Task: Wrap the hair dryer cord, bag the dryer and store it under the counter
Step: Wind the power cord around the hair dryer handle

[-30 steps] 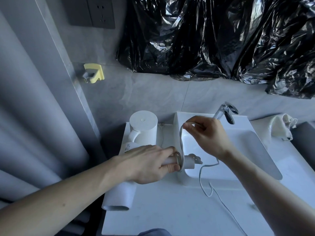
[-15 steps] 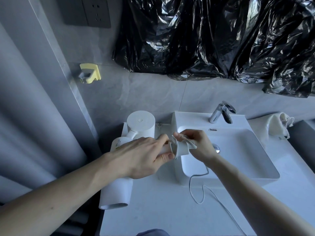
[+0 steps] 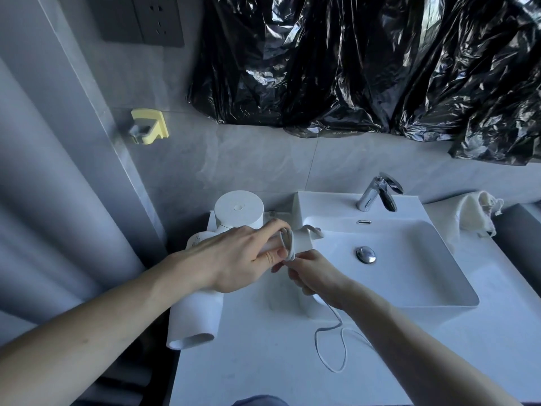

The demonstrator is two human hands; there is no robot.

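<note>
A white hair dryer [image 3: 195, 316] lies across the counter's left edge, its barrel toward me and its handle pointing at the basin. My left hand [image 3: 238, 259] grips the handle and pins turns of the white cord [image 3: 332, 338] against it. My right hand [image 3: 316, 275] sits just below the handle end, pinching the cord where it loops around the handle. The slack cord curls in a loop on the counter beside my right forearm. A cream cloth drawstring bag [image 3: 475, 213] lies at the counter's back right.
A white kettle [image 3: 238, 209] stands behind the dryer. The white basin [image 3: 409, 301] with a chrome tap [image 3: 377, 193] fills the counter's middle. Black plastic sheeting [image 3: 366, 63] covers the wall above. A yellow wall hook [image 3: 150, 126] and a dark socket [image 3: 159, 19] are at upper left.
My right hand went from above the handle, holding the cord high, down around the handle end to below it, laying another turn of cord. The slack loop on the counter has shortened.
</note>
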